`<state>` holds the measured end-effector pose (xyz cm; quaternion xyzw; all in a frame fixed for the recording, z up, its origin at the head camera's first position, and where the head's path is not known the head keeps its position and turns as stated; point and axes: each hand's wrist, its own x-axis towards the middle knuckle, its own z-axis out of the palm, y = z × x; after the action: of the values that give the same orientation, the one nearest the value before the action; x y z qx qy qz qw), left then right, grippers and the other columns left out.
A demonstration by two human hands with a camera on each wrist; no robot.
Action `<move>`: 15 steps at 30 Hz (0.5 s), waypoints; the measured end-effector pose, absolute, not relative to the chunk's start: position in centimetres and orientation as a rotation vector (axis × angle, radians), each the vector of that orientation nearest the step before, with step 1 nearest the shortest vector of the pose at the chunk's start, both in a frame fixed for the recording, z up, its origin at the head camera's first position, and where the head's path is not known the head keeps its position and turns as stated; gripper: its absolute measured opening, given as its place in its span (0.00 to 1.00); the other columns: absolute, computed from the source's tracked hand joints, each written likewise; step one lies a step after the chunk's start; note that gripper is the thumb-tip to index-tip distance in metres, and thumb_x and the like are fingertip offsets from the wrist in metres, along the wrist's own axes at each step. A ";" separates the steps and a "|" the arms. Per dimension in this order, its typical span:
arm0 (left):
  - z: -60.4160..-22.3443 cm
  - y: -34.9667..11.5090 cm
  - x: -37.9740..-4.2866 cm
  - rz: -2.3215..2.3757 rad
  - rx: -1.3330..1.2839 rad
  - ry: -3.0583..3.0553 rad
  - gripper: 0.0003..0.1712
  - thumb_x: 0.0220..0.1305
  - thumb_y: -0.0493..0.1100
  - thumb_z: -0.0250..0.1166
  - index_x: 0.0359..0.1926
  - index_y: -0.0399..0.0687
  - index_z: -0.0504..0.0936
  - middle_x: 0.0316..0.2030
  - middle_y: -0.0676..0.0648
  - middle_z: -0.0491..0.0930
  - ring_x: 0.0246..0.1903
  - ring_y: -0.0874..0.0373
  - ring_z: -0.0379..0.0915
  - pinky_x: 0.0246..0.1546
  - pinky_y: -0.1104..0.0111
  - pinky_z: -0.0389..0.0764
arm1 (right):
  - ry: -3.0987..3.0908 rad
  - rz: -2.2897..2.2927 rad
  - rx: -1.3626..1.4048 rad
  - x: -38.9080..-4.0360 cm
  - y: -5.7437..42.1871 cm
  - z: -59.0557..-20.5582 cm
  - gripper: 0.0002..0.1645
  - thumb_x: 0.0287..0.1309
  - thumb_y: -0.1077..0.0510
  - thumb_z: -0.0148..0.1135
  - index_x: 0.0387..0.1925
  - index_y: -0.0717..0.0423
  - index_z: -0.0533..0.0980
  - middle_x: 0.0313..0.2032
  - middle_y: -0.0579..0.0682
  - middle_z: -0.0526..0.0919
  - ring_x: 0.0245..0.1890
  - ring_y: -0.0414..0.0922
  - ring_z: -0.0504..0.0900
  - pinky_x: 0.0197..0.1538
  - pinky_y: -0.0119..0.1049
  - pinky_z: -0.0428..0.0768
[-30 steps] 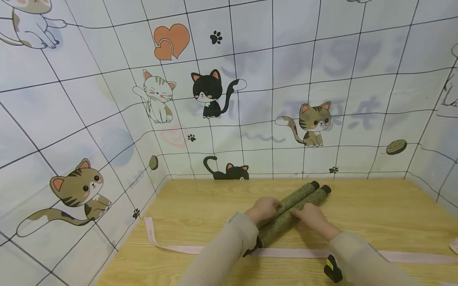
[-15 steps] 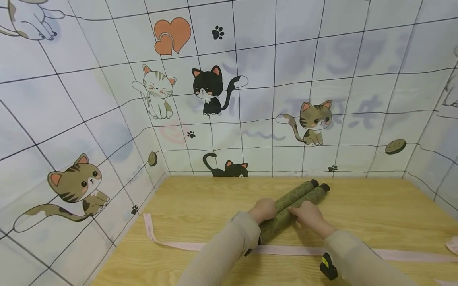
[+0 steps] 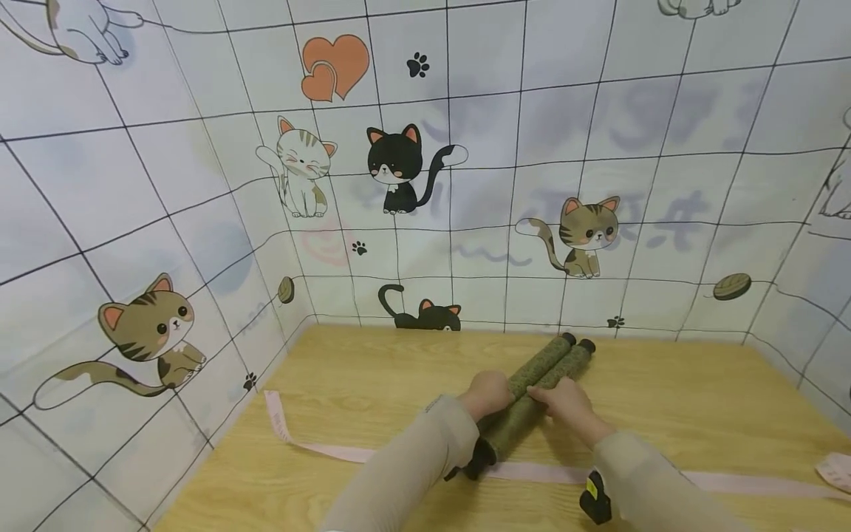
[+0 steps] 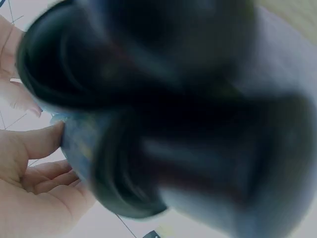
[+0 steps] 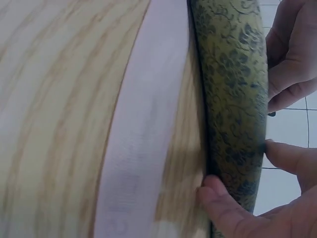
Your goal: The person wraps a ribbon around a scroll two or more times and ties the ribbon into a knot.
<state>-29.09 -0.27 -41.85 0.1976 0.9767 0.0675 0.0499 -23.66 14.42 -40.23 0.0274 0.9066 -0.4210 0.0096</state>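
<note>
A rolled scroll (image 3: 532, 414), covered in green-gold floral brocade with dark knobs at its ends, lies diagonally over the table as two rolls side by side. My left hand (image 3: 488, 393) grips the left-hand roll near its closer end. The thumb and fingers of my right hand (image 3: 565, 403) hold the other roll around its middle, with the thumb on top. In the right wrist view, the right fingers (image 5: 223, 203) press against the roll's edge. The dark roll ends (image 4: 131, 163) fill the left wrist view, blurred, beside the left thumb (image 4: 44, 141).
A pink printed strip (image 3: 545, 473) runs across the wooden table (image 3: 372, 377), passing under the scroll's closer end and the right sleeve. A black piece with a yellow patch (image 3: 594, 496) shows beside that sleeve. Cat-printed walls (image 3: 465, 251) stand behind and at both sides.
The left fingers, earlier spread on top of the roll, have curled over it. Both hands and the scroll have shifted slightly left, and the right thumb sits closer to the seam between rolls.
</note>
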 end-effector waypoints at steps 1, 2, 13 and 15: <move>-40.6 -0.3 -28.0 0.274 0.551 2.954 0.24 0.64 0.46 0.60 0.12 0.47 0.67 0.12 0.52 0.64 0.15 0.60 0.61 0.21 0.71 0.69 | 2.818 -1.352 0.092 -23.6 14.4 -40.4 0.25 0.57 0.51 0.60 0.35 0.74 0.70 0.28 0.62 0.77 0.21 0.46 0.77 0.25 0.35 0.75; -39.9 -0.4 -27.1 0.341 0.531 2.956 0.24 0.64 0.46 0.60 0.12 0.46 0.67 0.12 0.52 0.64 0.15 0.60 0.61 0.22 0.71 0.68 | 2.793 -1.401 0.103 -23.6 14.4 -40.5 0.28 0.58 0.52 0.60 0.41 0.77 0.67 0.33 0.67 0.76 0.23 0.47 0.78 0.27 0.36 0.77; -38.8 -0.8 -25.6 0.685 0.464 2.907 0.18 0.59 0.46 0.66 0.18 0.44 0.71 0.15 0.53 0.64 0.17 0.60 0.59 0.20 0.72 0.64 | 2.672 -1.578 0.067 -23.8 14.8 -40.5 0.46 0.59 0.60 0.58 0.63 0.84 0.43 0.57 0.82 0.57 0.49 0.67 0.73 0.39 0.43 0.81; -38.6 -0.9 -25.6 0.711 0.487 2.910 0.19 0.58 0.45 0.66 0.16 0.45 0.70 0.14 0.53 0.63 0.16 0.61 0.58 0.18 0.73 0.63 | 2.729 -1.523 0.036 -23.8 15.0 -40.1 0.45 0.59 0.59 0.59 0.63 0.83 0.46 0.57 0.81 0.60 0.49 0.67 0.73 0.44 0.47 0.79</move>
<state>-25.61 -0.87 -38.59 0.1603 0.9575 0.2339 0.0535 -23.83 15.03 -40.13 0.0116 0.8731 -0.4874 0.0082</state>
